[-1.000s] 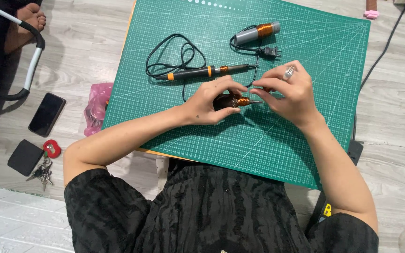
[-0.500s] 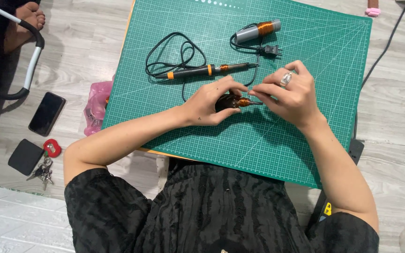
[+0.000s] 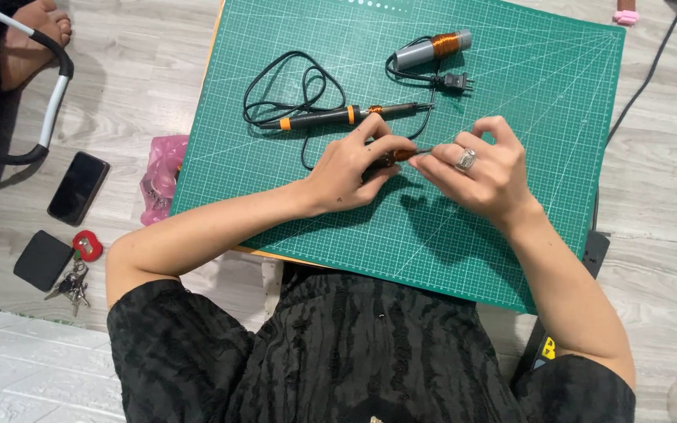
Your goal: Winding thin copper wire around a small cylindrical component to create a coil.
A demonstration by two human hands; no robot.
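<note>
Near the middle of the green cutting mat (image 3: 511,235), the left hand (image 3: 350,168) has its grip closed around a small dark tool with an orange collar (image 3: 398,155), whose long axis runs left to right with its thin metal tip pointing right. The right hand (image 3: 483,172), wearing a ring, pinches that tip between its fingertips. Just beyond the hands a soldering iron (image 3: 346,117) lies parallel on the mat, tip pointing right, its black cord (image 3: 291,86) looped toward the mat's far left part.

mat (image 3: 511,235) green w/ grid | iron (image 3: 338,117) blk/orange | phone (image 3: 78,188) blk
</note>
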